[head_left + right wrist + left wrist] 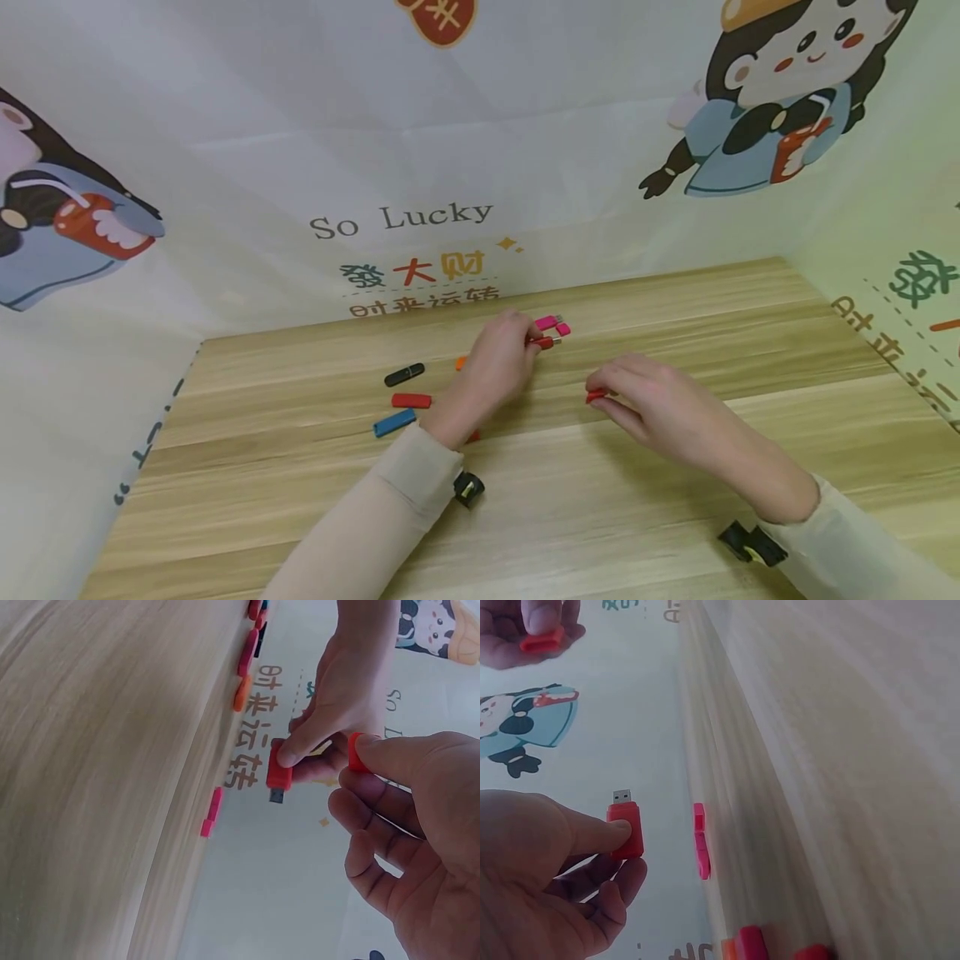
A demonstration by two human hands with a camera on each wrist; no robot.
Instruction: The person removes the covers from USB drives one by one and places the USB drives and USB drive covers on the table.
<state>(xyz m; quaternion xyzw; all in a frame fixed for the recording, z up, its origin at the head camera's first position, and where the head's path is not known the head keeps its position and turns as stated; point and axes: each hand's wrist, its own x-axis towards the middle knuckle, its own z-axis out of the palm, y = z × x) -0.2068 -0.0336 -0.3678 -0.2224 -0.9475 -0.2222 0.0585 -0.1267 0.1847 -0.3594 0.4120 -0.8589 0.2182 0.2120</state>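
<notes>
My left hand (501, 354) pinches a red USB stick (630, 836) between thumb and fingers, its bare metal plug (622, 796) uncovered. To the right, my right hand (671, 408) pinches a small red cap (358, 754) by thumb and fingertips. Both hands are raised over the table, with stick and cap apart. Just beyond the left hand lie a pink USB stick (547, 322) with its plug showing and its pink cap (563, 329) beside it.
Left of the left forearm lie a black USB stick (404, 374), a red one (412, 401) and a blue one (393, 422). An orange stick (461, 363) is partly hidden behind that arm. A printed cloth (405, 167) hangs behind the wooden table (300, 517).
</notes>
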